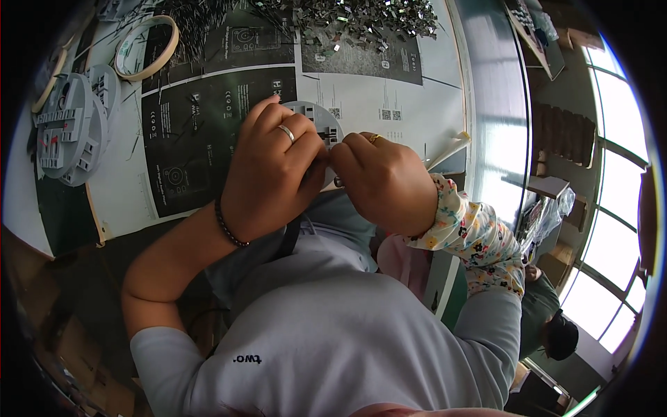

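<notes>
Close in front of my body, my left hand (274, 163) is closed around a round grey plastic part (321, 113). Its far rim and some black fittings show between my hands, and the rest is covered by my fingers. My right hand (385, 177) is closed in a pinch at the near right side of the same part, with its fingertips next to those of my left hand. What lies between the right fingertips is hidden.
Several similar grey round parts (73, 132) are stacked at the left. A tape roll (171, 52) lies beyond them. Thin black strips (198, 24) and a heap of small shiny metal pieces (368, 24) lie at the back. A person (545, 316) is at the far right.
</notes>
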Tool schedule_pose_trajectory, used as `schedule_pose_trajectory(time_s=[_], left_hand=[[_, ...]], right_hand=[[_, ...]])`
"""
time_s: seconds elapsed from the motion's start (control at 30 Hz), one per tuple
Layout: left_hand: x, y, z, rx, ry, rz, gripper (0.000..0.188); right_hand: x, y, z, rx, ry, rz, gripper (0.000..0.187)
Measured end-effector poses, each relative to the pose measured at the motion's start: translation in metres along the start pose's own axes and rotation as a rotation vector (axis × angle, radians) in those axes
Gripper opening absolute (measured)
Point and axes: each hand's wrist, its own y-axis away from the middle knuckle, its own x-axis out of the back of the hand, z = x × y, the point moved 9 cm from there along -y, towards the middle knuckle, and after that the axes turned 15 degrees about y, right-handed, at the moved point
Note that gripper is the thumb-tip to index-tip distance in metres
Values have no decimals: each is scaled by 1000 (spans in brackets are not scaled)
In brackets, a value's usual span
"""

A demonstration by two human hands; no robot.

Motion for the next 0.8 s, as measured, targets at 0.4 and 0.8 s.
schedule_pose_trajectory(time_s=[0.4, 0.8], left_hand=[[-3, 22, 8, -32, -28, -36, 27], [0, 21, 11, 0, -42, -34, 30]], right_hand=[[-4, 29, -16, 85, 305, 25, 50], [-22, 35, -31, 92, 576, -54, 49]])
